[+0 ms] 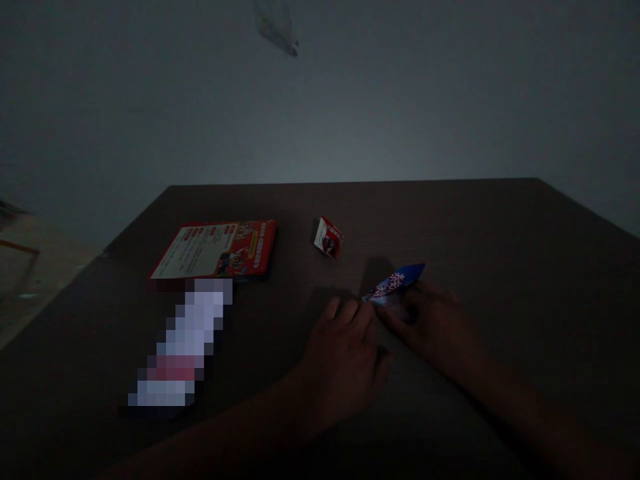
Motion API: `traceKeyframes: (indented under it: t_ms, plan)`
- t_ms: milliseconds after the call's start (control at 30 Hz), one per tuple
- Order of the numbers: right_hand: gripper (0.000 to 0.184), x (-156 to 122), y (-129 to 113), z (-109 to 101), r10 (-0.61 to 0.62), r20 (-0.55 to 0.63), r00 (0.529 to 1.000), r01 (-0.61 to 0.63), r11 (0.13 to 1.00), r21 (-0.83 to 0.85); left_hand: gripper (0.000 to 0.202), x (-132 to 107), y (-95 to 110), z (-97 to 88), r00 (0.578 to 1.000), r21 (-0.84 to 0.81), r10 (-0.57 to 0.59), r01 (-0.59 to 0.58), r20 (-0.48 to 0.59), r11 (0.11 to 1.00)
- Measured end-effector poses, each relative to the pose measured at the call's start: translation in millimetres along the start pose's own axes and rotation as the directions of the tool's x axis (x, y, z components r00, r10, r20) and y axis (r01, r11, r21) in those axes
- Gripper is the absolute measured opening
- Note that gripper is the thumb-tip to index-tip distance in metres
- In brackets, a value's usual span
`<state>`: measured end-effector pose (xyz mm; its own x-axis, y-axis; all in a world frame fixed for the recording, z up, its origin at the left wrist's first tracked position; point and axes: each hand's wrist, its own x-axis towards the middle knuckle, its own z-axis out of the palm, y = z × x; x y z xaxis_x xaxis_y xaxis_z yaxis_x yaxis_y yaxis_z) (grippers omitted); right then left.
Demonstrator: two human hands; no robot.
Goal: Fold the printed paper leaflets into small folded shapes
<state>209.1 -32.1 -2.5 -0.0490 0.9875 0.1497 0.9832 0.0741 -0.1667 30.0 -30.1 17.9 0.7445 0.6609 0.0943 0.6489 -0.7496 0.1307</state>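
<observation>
A folded piece of blue paper (pixel 397 281) with a white and pink snowflake pattern stands slanted above the dark tabletop. My right hand (pixel 440 320) grips its right part from the near side, thumb and fingers closed around the lower edge. At the paper's left tip is my left hand (pixel 343 360), palm down, fingers curled and pressed on that end; its thumb points to the right. The fingers hide part of the paper's lower edge. Beyond the hands lies a small folded red and white paper piece (pixel 330 239).
A red and white printed booklet or flat pack (pixel 213 250) lies at the left of the dark wooden table (pixel 450 220). Nearer to me is a long, pixelated, whitish object (pixel 183 347). Behind the table rises a grey wall (pixel 400 100), with a clear plastic bag (pixel 277 27) hanging on it.
</observation>
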Motion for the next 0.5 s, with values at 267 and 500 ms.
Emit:
traceKeyframes:
  t_ms: [267,500]
  plan:
    - [0.043,-0.1,1.2,-2.0,0.007,-0.006,1.0,-0.007,0.999,-0.042,0.044,-1.6,-0.4,0.9,1.0,-0.024,-0.026,0.026,-0.006,0.999]
    - [0.041,-1.9,2.8,-8.5,0.017,0.024,1.0,-0.018,0.999,0.028,0.045,-2.1,-0.8,0.8,0.999,-0.033,-0.036,0.036,-0.002,0.999]
